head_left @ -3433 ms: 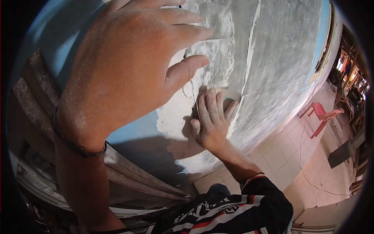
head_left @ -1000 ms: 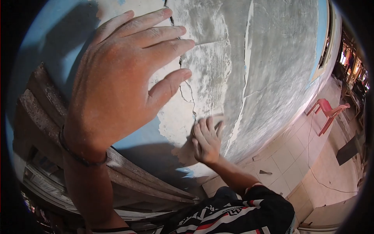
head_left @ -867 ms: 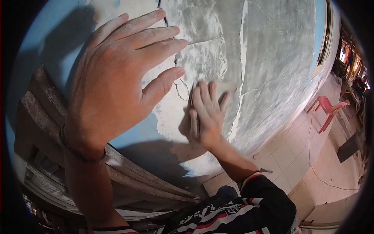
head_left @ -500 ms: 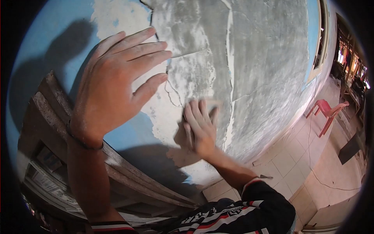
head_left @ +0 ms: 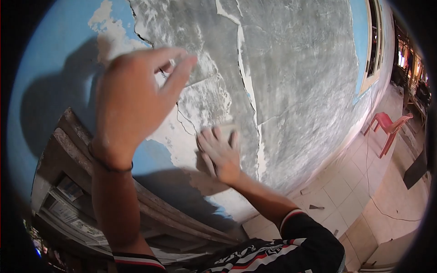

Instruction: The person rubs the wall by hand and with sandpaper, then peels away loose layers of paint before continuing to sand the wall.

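Observation:
My left hand (head_left: 129, 98) is raised close to the camera, in front of the wall's left part. Its fingers are bent loosely and partly blurred, with a gap beside the thumb and nothing seen in them. Lower and to the right, my right hand (head_left: 221, 152) lies against the wall, fingers over a pale rectangular block (head_left: 228, 131) pressed to the surface. Most of the block is hidden under the palm. The wall (head_left: 300, 77) has patchy grey and white plaster, with a long white crack (head_left: 246, 79) running down right of my right hand.
Blue paint (head_left: 59, 45) covers the wall's left side. A dusty wooden frame (head_left: 86, 141) stands at lower left. On the tiled floor (head_left: 339, 189) are a red plastic chair (head_left: 388, 127), a small scraper (head_left: 316, 207) and a thin cable (head_left: 371, 191). A window (head_left: 373, 41) is at upper right.
My left hand's fingers have gone from stretched out to bent. My right hand, with the block, appears further left in view; the wall has shifted left too as the camera turned.

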The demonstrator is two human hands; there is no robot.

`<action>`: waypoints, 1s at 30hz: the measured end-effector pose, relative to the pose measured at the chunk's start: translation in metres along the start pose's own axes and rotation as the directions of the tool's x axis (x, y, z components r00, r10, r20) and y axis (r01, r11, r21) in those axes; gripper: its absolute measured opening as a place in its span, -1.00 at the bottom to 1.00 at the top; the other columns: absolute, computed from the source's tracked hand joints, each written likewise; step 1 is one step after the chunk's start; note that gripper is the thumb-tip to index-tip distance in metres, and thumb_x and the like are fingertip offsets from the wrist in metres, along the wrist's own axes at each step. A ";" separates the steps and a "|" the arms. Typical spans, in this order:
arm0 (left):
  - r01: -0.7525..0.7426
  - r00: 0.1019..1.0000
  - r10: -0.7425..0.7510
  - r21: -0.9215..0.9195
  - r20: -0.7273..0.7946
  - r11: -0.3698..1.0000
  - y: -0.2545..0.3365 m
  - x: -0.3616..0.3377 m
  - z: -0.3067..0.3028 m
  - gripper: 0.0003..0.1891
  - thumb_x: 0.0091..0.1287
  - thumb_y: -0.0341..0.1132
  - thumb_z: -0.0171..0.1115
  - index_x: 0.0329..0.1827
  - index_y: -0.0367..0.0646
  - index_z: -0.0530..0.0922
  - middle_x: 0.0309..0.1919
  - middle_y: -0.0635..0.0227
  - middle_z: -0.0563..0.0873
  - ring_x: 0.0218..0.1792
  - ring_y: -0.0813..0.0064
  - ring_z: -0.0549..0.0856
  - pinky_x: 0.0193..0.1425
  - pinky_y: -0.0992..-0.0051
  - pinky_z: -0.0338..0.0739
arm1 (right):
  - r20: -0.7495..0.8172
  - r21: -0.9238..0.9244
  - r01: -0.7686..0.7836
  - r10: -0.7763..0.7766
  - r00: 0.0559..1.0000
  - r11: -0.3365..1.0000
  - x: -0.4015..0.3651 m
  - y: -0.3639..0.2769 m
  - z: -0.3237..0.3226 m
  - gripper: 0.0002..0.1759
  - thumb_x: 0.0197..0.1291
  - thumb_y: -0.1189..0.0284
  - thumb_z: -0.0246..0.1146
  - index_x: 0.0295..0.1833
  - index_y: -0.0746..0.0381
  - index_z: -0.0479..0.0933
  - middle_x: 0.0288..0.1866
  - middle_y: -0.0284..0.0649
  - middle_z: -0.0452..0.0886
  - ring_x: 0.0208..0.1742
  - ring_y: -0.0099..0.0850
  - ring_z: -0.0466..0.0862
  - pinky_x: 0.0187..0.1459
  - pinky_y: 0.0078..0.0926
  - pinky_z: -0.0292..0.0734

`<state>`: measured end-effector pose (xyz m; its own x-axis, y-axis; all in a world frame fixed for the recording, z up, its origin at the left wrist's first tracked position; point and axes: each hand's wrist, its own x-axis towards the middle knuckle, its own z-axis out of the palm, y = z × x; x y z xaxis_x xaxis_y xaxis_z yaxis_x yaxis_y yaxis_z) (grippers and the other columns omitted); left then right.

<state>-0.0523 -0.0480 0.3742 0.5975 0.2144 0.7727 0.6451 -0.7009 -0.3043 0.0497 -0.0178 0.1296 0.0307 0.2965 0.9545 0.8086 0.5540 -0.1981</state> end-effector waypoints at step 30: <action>-0.026 0.957 -0.019 0.150 0.291 0.988 -0.014 -0.012 0.023 -0.59 0.32 -0.18 0.18 -0.57 -0.35 0.41 -0.74 0.09 0.35 -0.70 0.41 0.24 -0.56 0.36 0.20 | -0.010 0.056 -0.141 0.141 0.990 0.989 -0.024 0.010 0.004 -0.48 0.14 0.40 0.18 0.27 0.16 0.42 0.31 -0.17 0.41 0.35 -0.10 0.35 0.32 0.24 -0.23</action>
<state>-0.0581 -0.0250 0.3562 0.6978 0.4164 0.5829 0.6935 -0.5963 -0.4042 0.0547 -0.0163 0.1037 0.1505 0.3641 0.9191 0.7622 0.5493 -0.3424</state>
